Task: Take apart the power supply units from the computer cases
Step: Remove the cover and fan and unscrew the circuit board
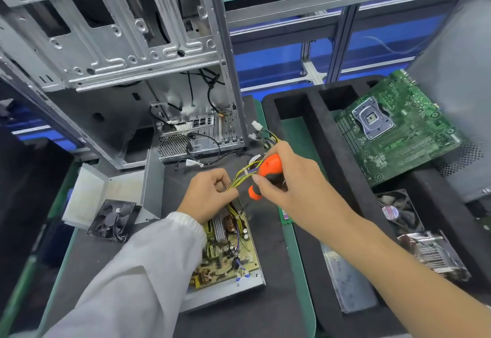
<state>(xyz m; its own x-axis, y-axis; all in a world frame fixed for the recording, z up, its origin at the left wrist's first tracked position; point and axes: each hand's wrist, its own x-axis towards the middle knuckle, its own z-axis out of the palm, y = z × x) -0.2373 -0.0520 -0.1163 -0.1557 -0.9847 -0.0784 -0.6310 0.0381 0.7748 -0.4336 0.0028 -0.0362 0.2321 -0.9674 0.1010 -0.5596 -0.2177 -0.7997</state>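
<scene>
An opened power supply unit (231, 255) lies on the dark mat in front of me, its yellowish circuit board bare in a metal tray. My left hand (210, 196) pinches the bundle of yellow and black wires (247, 171) that rises from the board. My right hand (284, 178) grips an orange and black screwdriver (267, 174), its tip pointing down at the board's far end. Behind stands the stripped grey computer case (127, 53), open toward me.
A black fan (114, 220) and a white plastic cover (87, 194) lie at the left. At the right, a black foam tray (332, 167) holds a green motherboard (398, 127), a cooler fan (398, 211), a heatsink (433, 255) and a metal plate (348, 282).
</scene>
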